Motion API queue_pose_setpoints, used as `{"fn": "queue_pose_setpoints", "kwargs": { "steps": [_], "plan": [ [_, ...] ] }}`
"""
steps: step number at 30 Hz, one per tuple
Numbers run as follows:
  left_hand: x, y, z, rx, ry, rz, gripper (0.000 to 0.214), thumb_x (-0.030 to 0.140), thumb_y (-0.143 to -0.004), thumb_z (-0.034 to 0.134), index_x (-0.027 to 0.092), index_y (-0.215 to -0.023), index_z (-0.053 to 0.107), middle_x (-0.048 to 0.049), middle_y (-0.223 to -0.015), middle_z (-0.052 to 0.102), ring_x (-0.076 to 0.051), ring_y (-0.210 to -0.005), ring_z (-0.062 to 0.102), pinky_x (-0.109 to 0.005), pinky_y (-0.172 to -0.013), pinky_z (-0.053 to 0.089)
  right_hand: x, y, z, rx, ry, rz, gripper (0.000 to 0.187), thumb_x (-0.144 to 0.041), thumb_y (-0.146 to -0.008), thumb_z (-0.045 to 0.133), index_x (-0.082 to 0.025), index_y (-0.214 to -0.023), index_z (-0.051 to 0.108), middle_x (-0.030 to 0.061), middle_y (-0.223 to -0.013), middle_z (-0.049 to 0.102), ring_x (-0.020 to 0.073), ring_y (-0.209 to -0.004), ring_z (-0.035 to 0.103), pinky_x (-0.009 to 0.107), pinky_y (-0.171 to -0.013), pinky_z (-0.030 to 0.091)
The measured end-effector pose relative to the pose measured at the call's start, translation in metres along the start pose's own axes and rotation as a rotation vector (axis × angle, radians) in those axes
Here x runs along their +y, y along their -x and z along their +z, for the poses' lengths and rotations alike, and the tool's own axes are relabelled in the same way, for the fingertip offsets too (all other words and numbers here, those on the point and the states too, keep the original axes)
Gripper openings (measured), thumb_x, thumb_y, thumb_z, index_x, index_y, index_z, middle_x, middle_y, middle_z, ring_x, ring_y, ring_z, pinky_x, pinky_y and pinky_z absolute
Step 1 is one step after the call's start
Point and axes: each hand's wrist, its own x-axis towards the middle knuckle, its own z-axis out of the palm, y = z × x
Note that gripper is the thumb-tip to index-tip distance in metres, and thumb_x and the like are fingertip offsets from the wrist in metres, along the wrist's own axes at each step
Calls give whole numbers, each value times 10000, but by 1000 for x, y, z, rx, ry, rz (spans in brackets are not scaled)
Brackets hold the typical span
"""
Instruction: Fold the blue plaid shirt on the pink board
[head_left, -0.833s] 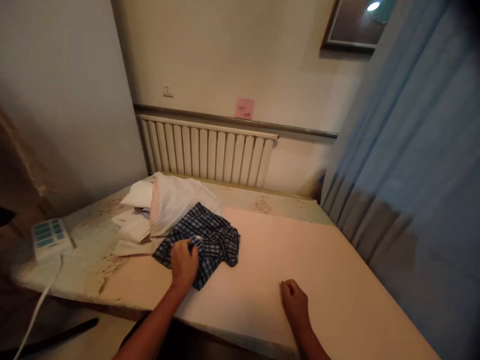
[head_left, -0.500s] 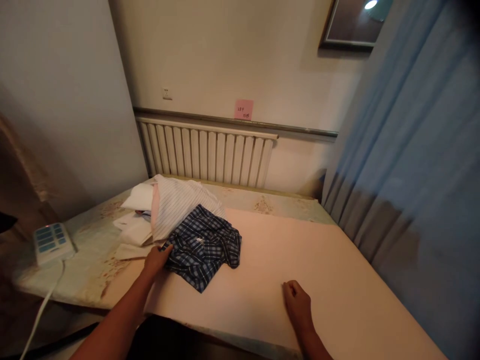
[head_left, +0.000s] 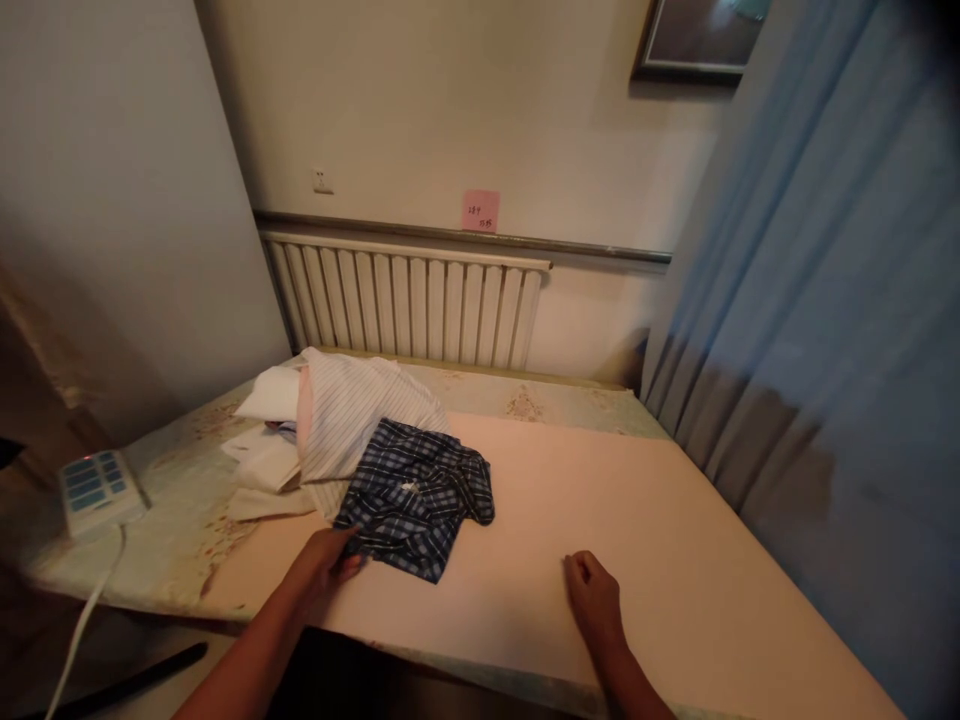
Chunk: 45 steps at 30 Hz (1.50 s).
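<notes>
A crumpled dark blue plaid garment (head_left: 416, 495) lies on the pale pink pad (head_left: 600, 500) that covers the table. My left hand (head_left: 328, 560) is at the garment's near left edge, fingers closed on the cloth there. My right hand (head_left: 592, 598) rests on the pad to the right, fingers curled with nothing in them, well apart from the garment. Behind the plaid garment lies a white striped shirt (head_left: 352, 405) on a pile of white folded cloth (head_left: 266, 460).
A white power strip (head_left: 94, 485) with its cable sits at the table's left corner. A white radiator (head_left: 409, 300) runs along the back wall under a pink note (head_left: 480, 211). A blue curtain (head_left: 825, 300) hangs close on the right.
My left hand left the top of the plaid garment, moved to its near left edge and took hold there. The garment has shifted slightly right. My right hand stayed put.
</notes>
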Motion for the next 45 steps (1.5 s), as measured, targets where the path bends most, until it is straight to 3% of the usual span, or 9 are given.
{"fn": "queue_pose_setpoints", "kwargs": {
  "steps": [4, 9, 14, 17, 24, 29, 34, 42, 45],
  "plan": [
    [-34, 41, 34, -284, 139, -173, 144, 298, -814, 571, 160, -784, 545, -59, -593, 648, -163, -503, 631, -344, -632, 582, 1, 0, 0, 0, -5, -4, 327, -477, -803, 448, -220, -600, 451, -43, -533, 412, 136, -543, 392, 246, -533, 302],
    [-76, 107, 98, -594, 239, -274, 280, 438, -829, 566, 158, -836, 573, -80, -673, 680, -189, -595, 675, -342, -675, 570, 3, 0, 1, 16, -3, -17, 333, -460, -820, 449, -223, -587, 435, -45, -528, 413, 133, -531, 375, 249, -533, 290],
    [-100, 143, 138, -815, 207, -225, 556, 682, -672, 639, 157, -833, 557, -142, -877, 698, -261, -793, 705, -333, -684, 548, 3, 0, 2, 23, -12, -14, 331, -455, -826, 454, -227, -589, 416, -46, -529, 417, 138, -539, 383, 250, -544, 283],
    [-100, 144, 133, -767, 238, -225, 592, 686, -697, 611, 138, -913, 552, -182, -964, 672, -287, -866, 699, -350, -717, 553, 4, 0, 2, 9, -24, -3, 320, -444, -831, 454, -226, -601, 414, -50, -534, 403, 139, -546, 390, 249, -554, 284],
    [-84, 120, 102, -459, 559, -275, 486, 422, -817, 630, 124, -1166, 469, -181, -1036, 645, -240, -832, 701, -374, -827, 566, 9, -2, 5, 2, -40, -25, 318, -428, -841, 458, -223, -603, 405, -52, -543, 389, 135, -549, 373, 245, -559, 273],
    [-74, 104, 109, -537, 624, -264, 360, 345, -818, 645, 134, -1085, 526, -137, -936, 697, -224, -797, 707, -377, -824, 564, 7, 0, 3, -9, -49, -34, 310, -413, -845, 469, -220, -607, 419, -56, -541, 387, 130, -542, 382, 240, -551, 273],
    [-76, 97, 123, -480, 596, -244, 280, 242, -839, 608, 151, -1087, 514, -81, -804, 717, -187, -685, 705, -368, -764, 574, 8, 3, 2, -22, -42, -70, 302, -419, -857, 459, -213, -636, 452, -51, -556, 427, 129, -551, 409, 233, -557, 289],
    [-92, 122, 135, -496, 537, -222, 309, 195, -817, 605, 163, -1106, 498, -74, -820, 713, -168, -615, 688, -384, -721, 579, 6, 4, 1, -51, -5, -98, 288, -425, -861, 452, -209, -684, 520, -32, -581, 507, 143, -564, 474, 243, -571, 338],
    [-97, 132, 140, -510, 485, -237, 331, 218, -824, 595, 156, -1125, 472, -81, -839, 704, -177, -614, 686, -405, -725, 578, 5, 5, 0, -70, 5, -110, 257, -398, -857, 458, -193, -862, 613, -21, -624, 559, 155, -588, 524, 248, -592, 375]
  ]
}}
